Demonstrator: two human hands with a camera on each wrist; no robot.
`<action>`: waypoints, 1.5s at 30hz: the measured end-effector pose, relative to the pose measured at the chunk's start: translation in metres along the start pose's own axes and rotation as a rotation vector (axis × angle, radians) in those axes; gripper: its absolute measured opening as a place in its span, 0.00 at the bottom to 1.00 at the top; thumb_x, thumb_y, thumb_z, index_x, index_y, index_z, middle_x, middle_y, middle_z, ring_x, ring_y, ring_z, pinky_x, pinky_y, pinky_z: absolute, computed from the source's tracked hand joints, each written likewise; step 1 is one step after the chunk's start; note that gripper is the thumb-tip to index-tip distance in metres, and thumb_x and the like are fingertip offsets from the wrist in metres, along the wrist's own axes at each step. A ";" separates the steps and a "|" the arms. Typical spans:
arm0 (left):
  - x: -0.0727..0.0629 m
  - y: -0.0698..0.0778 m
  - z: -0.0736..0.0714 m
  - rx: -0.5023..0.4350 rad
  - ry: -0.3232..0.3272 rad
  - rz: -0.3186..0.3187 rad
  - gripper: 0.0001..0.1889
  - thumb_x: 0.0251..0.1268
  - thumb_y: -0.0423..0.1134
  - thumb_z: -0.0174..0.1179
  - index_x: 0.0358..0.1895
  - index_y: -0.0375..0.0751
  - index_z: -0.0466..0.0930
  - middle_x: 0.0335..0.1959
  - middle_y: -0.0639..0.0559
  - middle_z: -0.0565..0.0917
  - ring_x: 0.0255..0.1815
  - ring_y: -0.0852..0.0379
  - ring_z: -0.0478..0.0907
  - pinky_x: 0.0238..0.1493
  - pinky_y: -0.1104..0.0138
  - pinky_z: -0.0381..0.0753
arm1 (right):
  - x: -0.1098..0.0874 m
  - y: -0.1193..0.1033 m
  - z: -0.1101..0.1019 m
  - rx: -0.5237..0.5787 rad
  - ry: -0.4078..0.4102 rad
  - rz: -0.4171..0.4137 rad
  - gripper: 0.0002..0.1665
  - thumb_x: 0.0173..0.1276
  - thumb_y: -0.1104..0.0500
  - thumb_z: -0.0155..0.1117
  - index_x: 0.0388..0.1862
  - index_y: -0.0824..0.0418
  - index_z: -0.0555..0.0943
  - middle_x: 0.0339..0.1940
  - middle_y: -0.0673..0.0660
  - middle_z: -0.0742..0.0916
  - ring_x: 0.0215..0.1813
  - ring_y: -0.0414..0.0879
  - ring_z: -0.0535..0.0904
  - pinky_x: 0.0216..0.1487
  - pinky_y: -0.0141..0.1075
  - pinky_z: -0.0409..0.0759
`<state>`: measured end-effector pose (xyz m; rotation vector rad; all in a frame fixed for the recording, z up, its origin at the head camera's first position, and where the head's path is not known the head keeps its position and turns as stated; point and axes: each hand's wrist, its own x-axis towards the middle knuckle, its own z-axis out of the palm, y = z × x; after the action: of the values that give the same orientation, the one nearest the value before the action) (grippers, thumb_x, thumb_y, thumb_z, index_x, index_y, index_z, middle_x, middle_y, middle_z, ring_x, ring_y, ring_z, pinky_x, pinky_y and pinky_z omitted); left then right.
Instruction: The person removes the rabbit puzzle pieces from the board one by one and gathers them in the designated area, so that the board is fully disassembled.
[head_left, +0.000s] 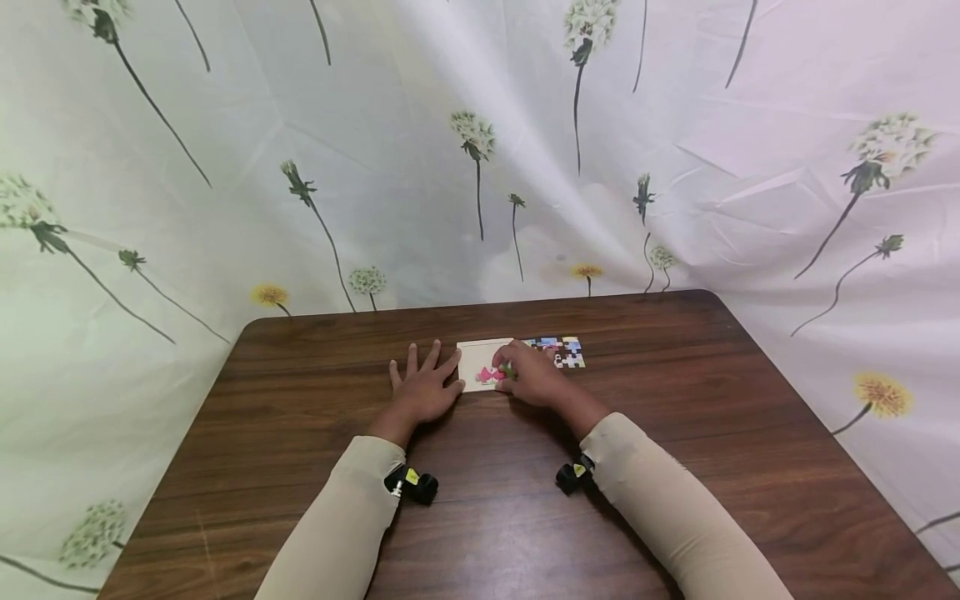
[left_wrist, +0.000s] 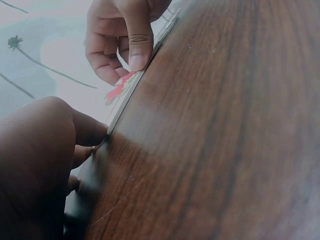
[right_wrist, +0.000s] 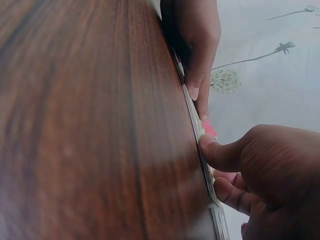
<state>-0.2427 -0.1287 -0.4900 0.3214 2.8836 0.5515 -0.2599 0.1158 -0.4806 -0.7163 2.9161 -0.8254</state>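
Observation:
A shallow white puzzle tray point(head_left: 472, 360) lies flat on the table, with pink and green jigsaw pieces point(head_left: 486, 375) along its near side. My left hand point(head_left: 426, 392) rests on the table with fingers spread, its thumb and forefinger touching the tray's left edge. Over the tray's right half, my right hand point(head_left: 531, 375) has its fingers and thumb curled down, pinching a jigsaw piece point(head_left: 507, 368) that shows green and is mostly covered. In the left wrist view, the right thumb point(left_wrist: 137, 61) is at the tray's near edge, beside a pink piece point(left_wrist: 116, 93).
Partly joined jigsaw pieces point(head_left: 572, 352) in blue, white and pink lie right of the tray, partly behind the right hand. The brown wooden table point(head_left: 487, 517) ends at a flower-printed cloth point(head_left: 420, 217) at the back.

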 end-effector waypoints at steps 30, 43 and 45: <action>-0.002 -0.001 0.000 -0.012 -0.018 -0.003 0.36 0.88 0.62 0.44 0.91 0.64 0.50 0.94 0.46 0.39 0.93 0.29 0.24 0.83 0.24 0.23 | -0.002 0.001 0.001 0.104 0.089 -0.022 0.10 0.73 0.68 0.74 0.48 0.57 0.90 0.42 0.53 0.91 0.49 0.50 0.86 0.71 0.67 0.58; -0.003 0.000 -0.002 -0.006 -0.009 0.001 0.35 0.89 0.62 0.45 0.91 0.64 0.49 0.94 0.47 0.39 0.93 0.31 0.23 0.83 0.24 0.23 | -0.020 0.036 -0.011 0.139 0.149 -0.106 0.07 0.74 0.66 0.74 0.48 0.59 0.89 0.51 0.59 0.88 0.56 0.57 0.83 0.61 0.56 0.72; -0.002 0.000 -0.002 -0.004 -0.004 0.001 0.35 0.89 0.62 0.45 0.91 0.64 0.50 0.94 0.47 0.40 0.93 0.30 0.23 0.83 0.24 0.24 | -0.023 0.042 -0.014 0.143 0.154 -0.106 0.07 0.73 0.66 0.75 0.48 0.59 0.89 0.54 0.60 0.88 0.60 0.59 0.82 0.62 0.59 0.71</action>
<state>-0.2411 -0.1304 -0.4876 0.3235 2.8778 0.5564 -0.2592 0.1647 -0.4920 -0.8363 2.9315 -1.1355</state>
